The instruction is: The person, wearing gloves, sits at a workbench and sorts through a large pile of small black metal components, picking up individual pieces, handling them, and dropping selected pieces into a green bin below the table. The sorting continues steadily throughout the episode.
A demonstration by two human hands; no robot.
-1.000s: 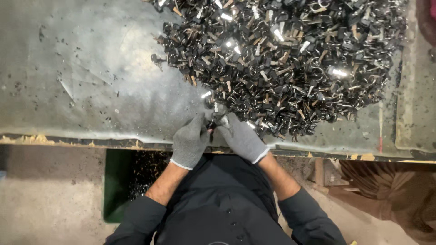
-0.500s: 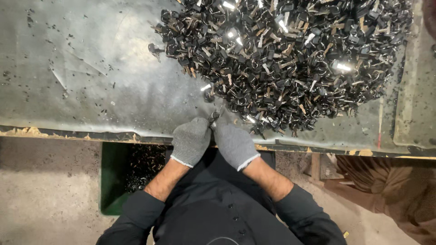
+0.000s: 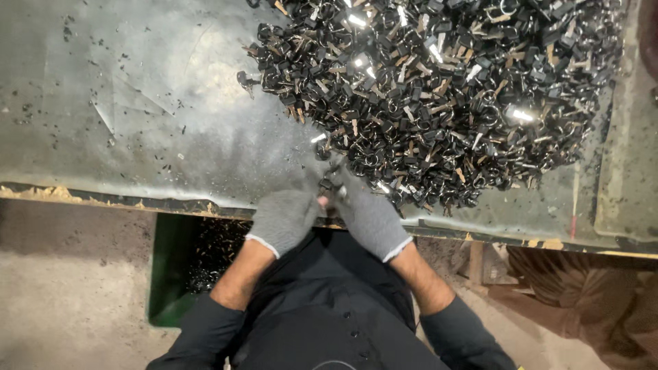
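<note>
head | both hands (image 3: pixel 327 209) pinch small metal part (image 3: pixel 330 186) btwn fingertips | pile (image 3: pixel 439 89) just beyond

Two hands in grey knit gloves meet at the near edge of a worn grey desk (image 3: pixel 157 130), the left hand (image 3: pixel 284 219) and right hand (image 3: pixel 370 219) pinching a small dark metal piece (image 3: pixel 329 186) between their fingertips. Just beyond them spreads a large heap of small black and silver metal parts (image 3: pixel 439 89), its near edge close to the gloves. One stray part (image 3: pixel 245 79) lies just beside the heap's left side. Below the desk edge, a green bin (image 3: pixel 168 274) holds more dark pieces beside the person's black sleeves.
</note>
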